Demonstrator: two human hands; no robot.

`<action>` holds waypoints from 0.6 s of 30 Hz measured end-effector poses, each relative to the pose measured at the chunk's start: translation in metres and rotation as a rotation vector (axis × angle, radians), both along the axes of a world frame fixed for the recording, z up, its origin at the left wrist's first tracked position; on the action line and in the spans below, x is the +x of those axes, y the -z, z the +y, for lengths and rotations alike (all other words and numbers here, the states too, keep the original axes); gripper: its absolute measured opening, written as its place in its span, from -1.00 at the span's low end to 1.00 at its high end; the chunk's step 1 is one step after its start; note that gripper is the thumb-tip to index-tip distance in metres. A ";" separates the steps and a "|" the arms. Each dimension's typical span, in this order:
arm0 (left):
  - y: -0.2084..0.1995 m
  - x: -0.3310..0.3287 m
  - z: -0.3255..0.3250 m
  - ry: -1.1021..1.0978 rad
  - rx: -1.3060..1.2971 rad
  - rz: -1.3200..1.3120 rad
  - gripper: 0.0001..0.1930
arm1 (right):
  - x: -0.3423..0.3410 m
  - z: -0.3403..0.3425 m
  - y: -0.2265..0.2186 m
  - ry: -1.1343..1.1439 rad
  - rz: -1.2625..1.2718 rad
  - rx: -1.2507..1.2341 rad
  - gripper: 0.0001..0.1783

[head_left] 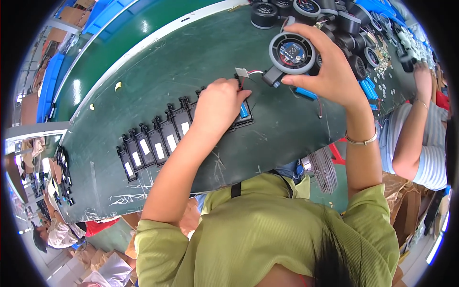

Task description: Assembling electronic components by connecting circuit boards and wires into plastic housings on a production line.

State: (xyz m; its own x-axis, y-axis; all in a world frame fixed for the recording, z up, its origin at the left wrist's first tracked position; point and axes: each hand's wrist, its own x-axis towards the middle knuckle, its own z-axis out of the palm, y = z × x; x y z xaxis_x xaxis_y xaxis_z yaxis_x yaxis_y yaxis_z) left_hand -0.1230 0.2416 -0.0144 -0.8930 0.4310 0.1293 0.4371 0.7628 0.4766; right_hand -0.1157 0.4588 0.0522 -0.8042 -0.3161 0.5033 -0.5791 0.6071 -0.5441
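Green table (282, 143), heaped units (348, 24), left hand (218, 105) seemingly half-hiding case (245, 122)

Your scratched dark-green table (282, 131) carries a slanting row of black cases (157, 138) left, blue cylinders (368, 89) right, and round dark units (348, 22) piled far right.

Assembly workshop, scratched green workbench (282, 131), piled round black housings (348, 23), blue bins (50, 88)
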 end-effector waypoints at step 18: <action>-0.063 -0.067 -0.114 -0.107 0.045 0.456 -0.76 | -0.062 -0.083 -0.018 0.041 -0.093 -0.171 -0.30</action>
